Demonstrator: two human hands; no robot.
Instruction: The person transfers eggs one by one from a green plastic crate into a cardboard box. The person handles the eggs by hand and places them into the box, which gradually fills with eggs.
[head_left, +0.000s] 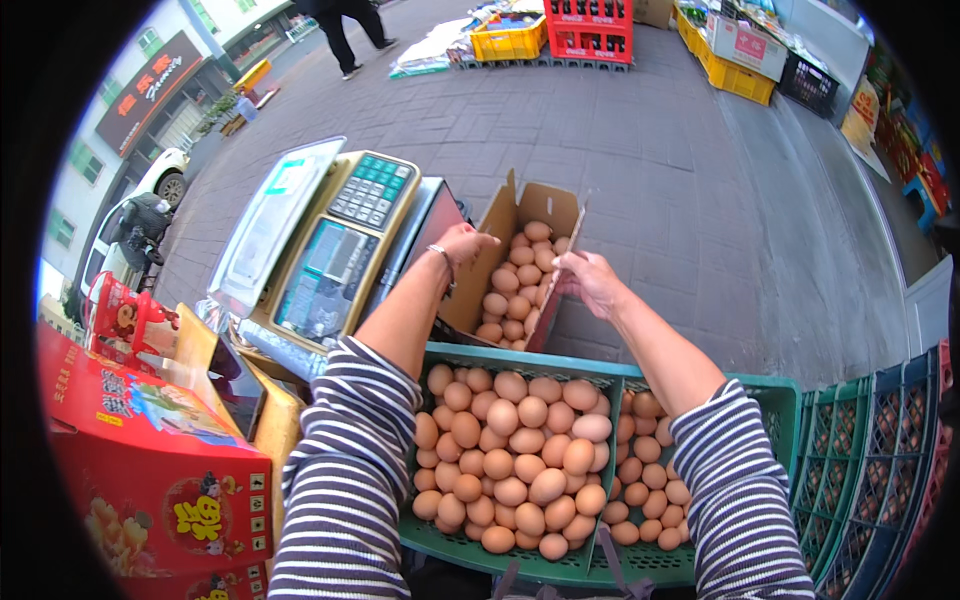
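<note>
Brown eggs (517, 306) lie piled inside an open cardboard box (491, 220), which stands beyond a green plastic crate (517, 566). At the box's left side is my left hand (466, 244), its index finger extended over the opening; whether it grips the cardboard I cannot tell. My right hand (589, 281) holds the box's right wall between thumb and fingers. More brown eggs (510, 450) fill the crate's larger left section, and others (652, 480) lie lower in its right section, partly hidden by my right sleeve.
An electronic scale (330, 262) stands left of the box. Red printed cartons (157, 465) are at the lower left. Stacked crates of eggs (877, 465) stand at the right. Further off are a yellow crate (510, 39), red bottle crates (589, 34) and a person (345, 34) on the pavement.
</note>
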